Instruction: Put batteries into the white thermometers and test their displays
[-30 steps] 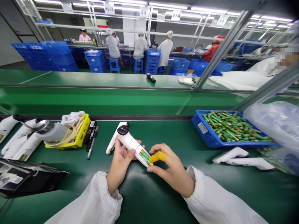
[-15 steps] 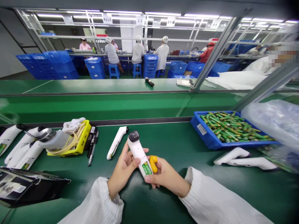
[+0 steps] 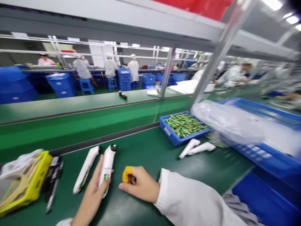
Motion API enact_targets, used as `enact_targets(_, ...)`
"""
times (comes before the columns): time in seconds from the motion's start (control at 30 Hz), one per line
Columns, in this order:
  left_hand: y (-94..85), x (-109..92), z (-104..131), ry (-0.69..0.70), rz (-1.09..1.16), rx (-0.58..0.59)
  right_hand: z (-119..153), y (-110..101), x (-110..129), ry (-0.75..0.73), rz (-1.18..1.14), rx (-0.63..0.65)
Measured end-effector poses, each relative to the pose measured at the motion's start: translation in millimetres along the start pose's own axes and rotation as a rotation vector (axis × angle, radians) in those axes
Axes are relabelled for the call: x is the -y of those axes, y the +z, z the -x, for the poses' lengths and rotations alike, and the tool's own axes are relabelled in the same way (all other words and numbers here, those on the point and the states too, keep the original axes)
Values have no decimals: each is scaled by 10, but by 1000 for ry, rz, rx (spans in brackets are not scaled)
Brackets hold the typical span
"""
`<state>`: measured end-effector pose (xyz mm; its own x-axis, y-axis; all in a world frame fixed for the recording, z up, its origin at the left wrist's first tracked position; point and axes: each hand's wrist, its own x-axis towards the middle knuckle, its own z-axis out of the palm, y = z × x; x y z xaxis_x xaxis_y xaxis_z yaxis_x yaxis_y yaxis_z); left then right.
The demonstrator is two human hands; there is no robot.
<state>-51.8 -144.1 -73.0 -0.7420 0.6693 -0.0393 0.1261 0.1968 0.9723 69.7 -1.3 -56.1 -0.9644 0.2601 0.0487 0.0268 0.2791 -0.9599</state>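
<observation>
A white forehead thermometer [image 3: 108, 161] rests in my left hand [image 3: 95, 188], its dark head pointing away with a small green light on it. The battery bay in its handle is uncovered and shows green batteries [image 3: 106, 176]; my thumb lies over part of it. To the right, apart from the thermometer, my right hand [image 3: 141, 185] is curled above the table, with a yellow finger cot [image 3: 127, 174] on the index finger. No object shows in its bent fingers. Left of my left hand lies another white thermometer [image 3: 86, 169].
A blue tray [image 3: 172, 138] of green batteries stands at the back right, with two white handle-shaped parts [image 3: 196, 148] before it. Clear plastic bags [image 3: 230, 122] overlap a blue crate [image 3: 270, 160]. Markers [image 3: 53, 182] and a yellow basket [image 3: 39, 185] are at left. Co-workers sit beyond the belt.
The view has swung right. My right hand has come away from the thermometer, while my left hand still holds it, now more upright. A green light now shows on its head.
</observation>
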Motion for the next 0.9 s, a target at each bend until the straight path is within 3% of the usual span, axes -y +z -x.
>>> enact_targets(0.13,-80,187,-101,77,-233,-30,31,-558,149,-201,432,-285)
enact_targets(0.2,-112,245,-158,50,-355,-24,89,-999,173,-137,720,-518)
enact_targets(0.23,-117,253,-184,48,-407,-30,122,-1246,165,-33,898,-620)
enact_targets(0.3,-88,223,-220,134,-503,-76,179,-1746,115,110,1016,-744)
enact_targets(0.37,21,135,-232,341,-588,-139,204,-2187,29,196,1079,-766)
enact_targets(0.47,368,-61,-201,652,-612,-115,170,-2609,-127,248,1125,-641)
enact_targets(0.57,910,-271,-126,683,-524,104,95,-2737,-271,255,1144,-538)
enact_targets(0.63,1325,-398,-74,581,-456,318,59,-2729,-346,252,1158,-537)
enact_targets(0.73,1920,-538,-41,578,-356,565,50,-2691,-429,223,1169,-587)
enact_targets(0.83,2348,-595,-82,609,-345,638,67,-2678,-488,177,1159,-637)
enact_targets(0.9,2465,-587,-122,610,-348,607,77,-2676,-516,143,1143,-663)
